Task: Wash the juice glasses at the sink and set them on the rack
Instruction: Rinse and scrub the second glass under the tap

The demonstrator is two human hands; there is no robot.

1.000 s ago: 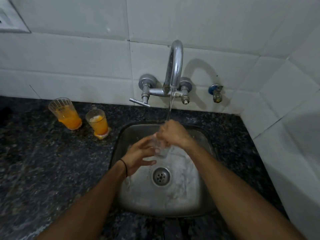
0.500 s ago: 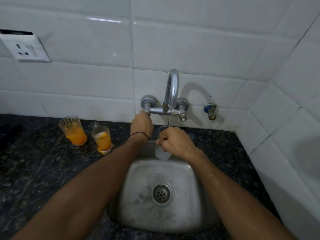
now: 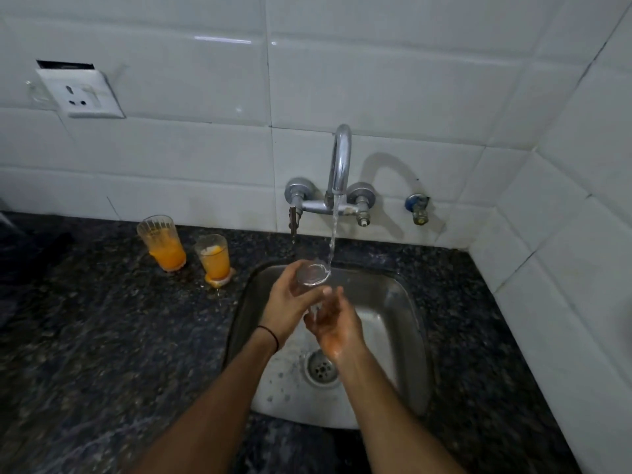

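A clear juice glass (image 3: 312, 276) is held over the steel sink (image 3: 407, 309), mouth up under the running stream from the tap (image 3: 341, 165). My left hand (image 3: 289, 304) grips its side. Just below and to the right, my right hand (image 3: 333, 323) is spread with the palm up, fingertips near the glass's lower part; whether they touch it I cannot tell. Two glasses with orange juice stand on the counter left of the sink: a larger glass (image 3: 162, 242) and a smaller glass (image 3: 214, 257). No rack is in view.
The dark granite counter (image 3: 102, 336) surrounds the sink, with a small orange spill at the smaller glass's foot. White tiled walls close in behind and on the right. A wall socket (image 3: 80, 94) sits upper left, a second small valve (image 3: 418, 208) right of the tap.
My left hand left the tap handle and took the glass; the right hand let go and dropped below it, open. Water runs stronger. The view has tilted up slightly.
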